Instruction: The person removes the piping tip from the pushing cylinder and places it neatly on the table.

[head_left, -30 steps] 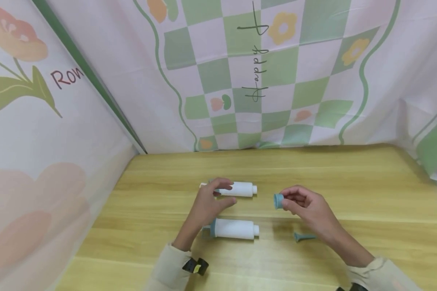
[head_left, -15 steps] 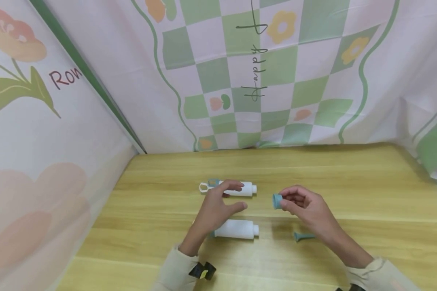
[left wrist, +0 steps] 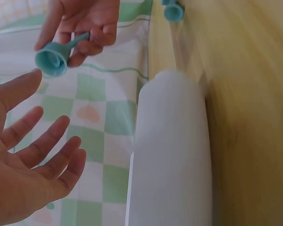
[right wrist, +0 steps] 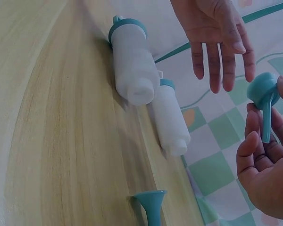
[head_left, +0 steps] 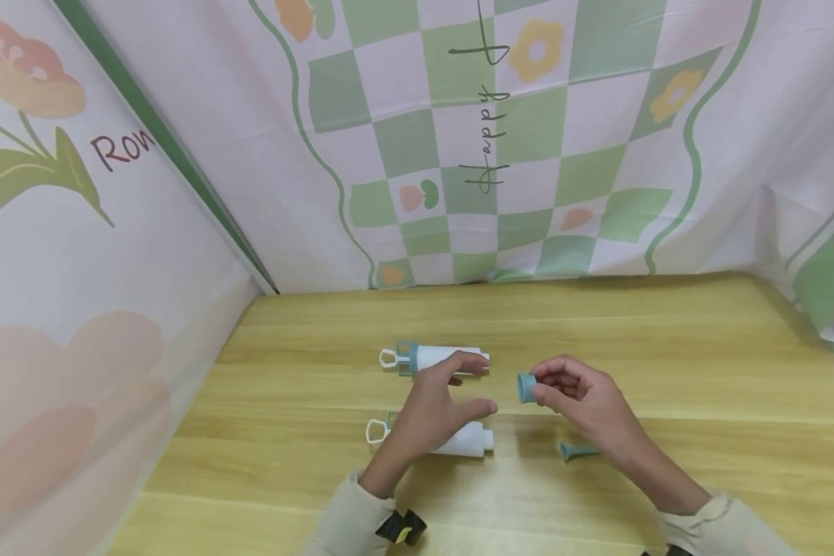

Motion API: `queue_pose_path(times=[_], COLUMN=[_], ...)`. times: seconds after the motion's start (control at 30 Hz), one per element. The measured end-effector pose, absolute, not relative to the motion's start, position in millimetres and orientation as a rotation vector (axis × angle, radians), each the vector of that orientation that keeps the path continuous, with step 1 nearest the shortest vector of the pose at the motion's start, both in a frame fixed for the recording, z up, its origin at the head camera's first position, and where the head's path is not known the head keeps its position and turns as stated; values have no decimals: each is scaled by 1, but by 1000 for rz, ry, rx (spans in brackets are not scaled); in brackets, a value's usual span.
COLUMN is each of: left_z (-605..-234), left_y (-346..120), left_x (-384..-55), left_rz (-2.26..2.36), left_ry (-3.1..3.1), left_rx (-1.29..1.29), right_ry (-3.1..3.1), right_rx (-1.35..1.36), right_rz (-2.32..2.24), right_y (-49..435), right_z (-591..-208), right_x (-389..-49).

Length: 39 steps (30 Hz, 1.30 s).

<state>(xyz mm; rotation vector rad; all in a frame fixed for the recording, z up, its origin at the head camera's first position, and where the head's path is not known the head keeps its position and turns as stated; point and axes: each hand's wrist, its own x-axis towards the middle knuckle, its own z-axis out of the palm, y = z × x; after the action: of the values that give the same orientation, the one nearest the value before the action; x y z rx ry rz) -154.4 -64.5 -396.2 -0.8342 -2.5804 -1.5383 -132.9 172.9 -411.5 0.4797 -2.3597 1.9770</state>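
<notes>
My right hand holds a teal funnel-shaped nozzle above the table, its wide mouth facing left. In the left wrist view a thin stem runs back from the nozzle's cup into the fingers. My left hand is empty, thumb and fingers spread apart, a short way left of the nozzle. Under it lies a white syringe-like tube, partly hidden by hand and wrist. Another such tube, with a teal collar and white ring handle, lies behind.
A second teal funnel-shaped nozzle lies on the wooden table, beneath my right hand. Flower-printed cloth hangs along the left, and checked cloth closes off the back.
My left hand has moved right toward the held nozzle, uncovering the back tube's collar and ring handle. The right hand, still holding the nozzle, has hardly moved.
</notes>
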Motion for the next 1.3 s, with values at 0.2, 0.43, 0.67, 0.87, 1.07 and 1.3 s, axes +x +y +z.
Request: queue_pose_path(times=[0.2,0.43,0.67,0.87,1.07,1.3], left_z=[-397,-397,-394,-396,-400,-398], left_y=[-58,-53,-47,-45,-42,-44], left_x=[-153,-153,-151,-151,-153,-152], left_rz=[-1454,-1440,-1510,-1513,-1464,-1492], left_ry=[-2583,-2575,-2571,-2543,-2497,-2470], left_rx=[-925,-978,-989,-1013,-1057,-1034], right_ry=[-2352,-2354,-2368,-2390,-2392,-2367], right_rx=[506,509,524,520,514,533], right_rz=[1973,1971,1968,1958,1955,1997], right_y=[171,168,167,167,166,167], right_z=[-411,-410,-410,-411,-411,-414], right_x=[-133,-133,-132,-130,-130,-131])
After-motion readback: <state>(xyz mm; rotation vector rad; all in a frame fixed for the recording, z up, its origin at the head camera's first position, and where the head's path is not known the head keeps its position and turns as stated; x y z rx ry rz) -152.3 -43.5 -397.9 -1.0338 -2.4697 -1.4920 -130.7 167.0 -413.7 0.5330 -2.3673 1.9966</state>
